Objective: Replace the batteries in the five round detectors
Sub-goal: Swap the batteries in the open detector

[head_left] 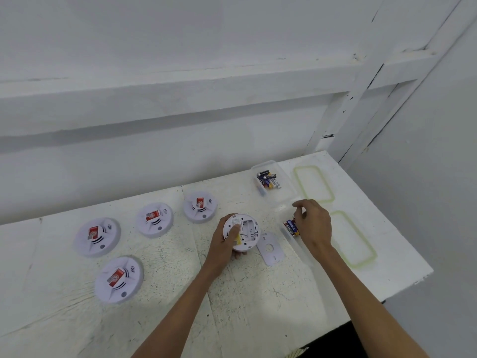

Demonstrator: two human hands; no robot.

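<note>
Your forearms reach in over the near edge of the desk. Your left grip wraps round the upturned detector, thumb across its back, tilting it so the battery bay faces you; the bay looks empty, ready for refilling. Its grey back plate lies just beside it, off and out of the way.

Your right grip hovers with fingers curled over the batteries in the near tub; I cannot tell whether it pinches one. Beyond it, the far tub holds more cells, likely to keep old apart from new. Both tubs' lids, the far lid and near lid, lie to the right.

At left, four other detectors sit face up and apart, seemingly awaiting their turn.
</note>
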